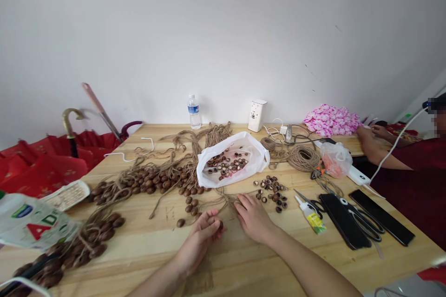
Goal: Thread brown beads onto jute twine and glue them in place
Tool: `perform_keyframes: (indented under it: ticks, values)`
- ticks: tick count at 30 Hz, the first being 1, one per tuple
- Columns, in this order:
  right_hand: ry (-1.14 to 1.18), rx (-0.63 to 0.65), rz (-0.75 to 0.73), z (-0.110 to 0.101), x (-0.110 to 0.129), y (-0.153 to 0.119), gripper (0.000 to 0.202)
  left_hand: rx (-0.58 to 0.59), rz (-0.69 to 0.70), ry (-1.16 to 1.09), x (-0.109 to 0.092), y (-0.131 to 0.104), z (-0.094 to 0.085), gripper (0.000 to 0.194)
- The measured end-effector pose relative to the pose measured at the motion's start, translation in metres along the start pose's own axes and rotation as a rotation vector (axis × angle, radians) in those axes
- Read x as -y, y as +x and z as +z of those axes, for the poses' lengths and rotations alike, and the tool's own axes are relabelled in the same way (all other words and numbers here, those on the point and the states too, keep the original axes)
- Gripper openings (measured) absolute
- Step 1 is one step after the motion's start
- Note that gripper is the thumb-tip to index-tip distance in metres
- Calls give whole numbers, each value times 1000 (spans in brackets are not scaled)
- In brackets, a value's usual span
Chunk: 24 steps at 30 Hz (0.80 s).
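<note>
My left hand [204, 237] is closed near the table's front, its fingers curled round a round brown nut [220, 225] that shows at the fingertips. Beside it, my right hand [253, 218] lies palm down with fingers stretched over a bunch of jute twine [226, 199], touching it. Strands of this twine run left to a few brown nuts [191, 205]. Just behind the hands stands an open white plastic bag [259, 158] with halved nut shells inside. More halved shells [275, 190] are scattered to the right of the bag.
A large pile of nuts on twine [149, 178] spreads left, near a white bottle [35, 222]. To the right lie twine coils [303, 158], a glue bottle [311, 216], scissors [364, 220] and a black phone [343, 220]. Another person's arm [376, 151] rests at far right.
</note>
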State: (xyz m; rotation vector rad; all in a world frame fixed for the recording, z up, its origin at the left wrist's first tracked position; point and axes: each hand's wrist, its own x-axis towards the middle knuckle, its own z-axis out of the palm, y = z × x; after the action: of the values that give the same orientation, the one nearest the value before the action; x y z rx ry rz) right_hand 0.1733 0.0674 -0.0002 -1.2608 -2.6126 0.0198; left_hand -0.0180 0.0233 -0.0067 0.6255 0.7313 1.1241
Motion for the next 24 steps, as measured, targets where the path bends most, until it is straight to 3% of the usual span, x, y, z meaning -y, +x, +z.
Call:
perform_keyframes:
  ticks: [12, 24]
  values:
    - [-7, 20, 18, 0, 0, -2, 34, -66, -63, -91, 2, 2, -2, 32]
    - [-16, 18, 15, 3, -1, -2, 35, -58, -92, -118, 3, 5, -5, 32]
